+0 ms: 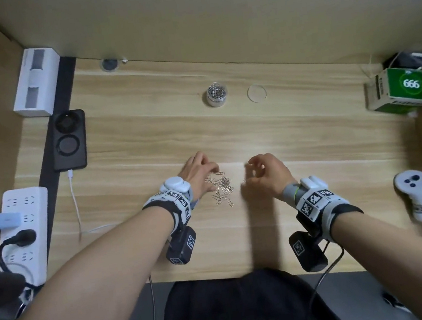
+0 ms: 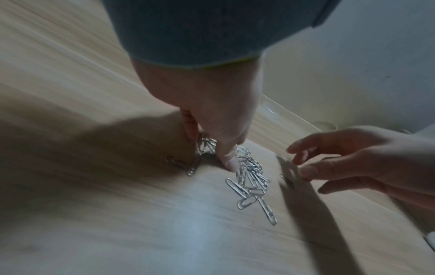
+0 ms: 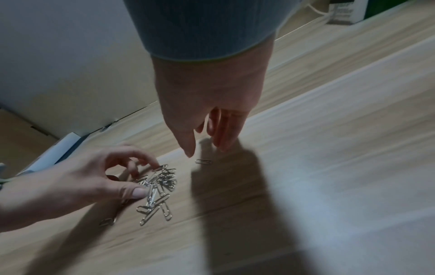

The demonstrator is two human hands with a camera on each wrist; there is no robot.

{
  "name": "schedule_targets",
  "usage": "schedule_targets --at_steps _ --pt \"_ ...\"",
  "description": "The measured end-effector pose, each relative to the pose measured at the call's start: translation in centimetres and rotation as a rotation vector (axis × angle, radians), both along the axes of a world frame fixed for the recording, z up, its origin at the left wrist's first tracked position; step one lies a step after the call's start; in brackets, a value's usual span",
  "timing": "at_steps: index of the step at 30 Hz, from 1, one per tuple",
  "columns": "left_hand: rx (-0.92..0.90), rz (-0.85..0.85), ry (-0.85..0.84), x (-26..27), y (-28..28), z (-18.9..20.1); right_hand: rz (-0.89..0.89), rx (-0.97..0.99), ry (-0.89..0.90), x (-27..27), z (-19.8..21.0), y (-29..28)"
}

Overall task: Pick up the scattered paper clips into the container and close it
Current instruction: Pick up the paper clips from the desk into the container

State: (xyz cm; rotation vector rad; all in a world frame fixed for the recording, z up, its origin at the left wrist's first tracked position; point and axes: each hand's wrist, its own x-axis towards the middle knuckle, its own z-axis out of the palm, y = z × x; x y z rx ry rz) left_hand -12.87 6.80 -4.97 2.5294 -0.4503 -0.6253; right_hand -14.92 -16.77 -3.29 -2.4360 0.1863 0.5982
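A heap of silver paper clips [image 1: 222, 188] lies on the wooden desk [image 1: 147, 141] between my hands. My left hand [image 1: 213, 175] curls over the heap's left side. In the wrist views its thumb [image 2: 229, 161] and a fingertip [image 3: 158, 165] touch the clips [image 3: 157, 188]. My right hand [image 1: 249, 173] hovers just right of the heap with loosely bent fingers and holds nothing. Below it lies a single clip [image 3: 203, 161]. Farther back stands the small round container [image 1: 217, 94], open and holding clips. Its clear lid [image 1: 257, 93] lies flat to its right.
A black charging pad [image 1: 69, 140] and a white power strip [image 1: 28, 226] lie along the left edge, with a white cable [image 1: 75, 200] between them. A green box [image 1: 402, 89] stands at the far right. A white controller [image 1: 414, 193] lies near the right front.
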Motion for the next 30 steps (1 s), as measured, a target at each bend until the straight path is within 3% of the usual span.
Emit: schedule_targets --at_steps 4,8,12,19,30 --pt "-0.045 -0.059 0.015 -0.5 -0.4 -0.2 0.009 -0.057 0.076 -1.1 -0.2 -0.5" --pt "-0.06 -0.102 0.051 -1.2 0.5 -0.1 0.012 0.027 0.08 -1.4 -0.7 1.6" --pt "-0.084 -0.041 -0.025 -1.6 1.7 0.2 0.034 0.094 0.058 -1.2 -1.0 4.1" --pt "0.095 0.074 -0.021 -2.6 4.6 0.6 0.205 0.006 0.033 -1.2 -1.6 5.9" --pt "-0.053 0.138 0.039 -2.9 1.9 -0.7 0.228 -0.005 -0.022 -0.1 -1.2 5.0"
